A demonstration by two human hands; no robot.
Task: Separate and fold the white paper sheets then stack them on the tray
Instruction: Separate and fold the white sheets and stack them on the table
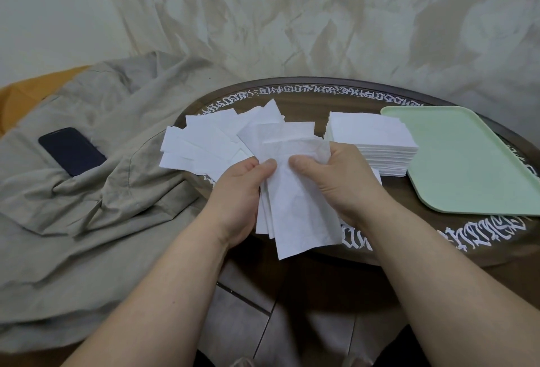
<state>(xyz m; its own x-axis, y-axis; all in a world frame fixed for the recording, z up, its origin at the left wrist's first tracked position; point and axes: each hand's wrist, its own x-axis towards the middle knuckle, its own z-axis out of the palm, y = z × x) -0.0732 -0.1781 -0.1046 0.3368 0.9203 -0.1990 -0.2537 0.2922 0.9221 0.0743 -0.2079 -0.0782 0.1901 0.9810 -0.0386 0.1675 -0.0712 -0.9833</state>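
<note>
White paper sheets [295,205] hang between both hands above the bench's [409,238] near edge, the left hand [242,194] and right hand [333,179] each pinching the thin, translucent, slightly crumpled bundle with thumb on top.

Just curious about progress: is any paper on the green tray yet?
No, the green tray lies bare, and the neat paper stack sits beside it on the table.

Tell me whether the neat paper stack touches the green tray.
Cannot tell. In the head view the paper stack meets the tray edge with no visible gap, but contact isn't plain.
</note>
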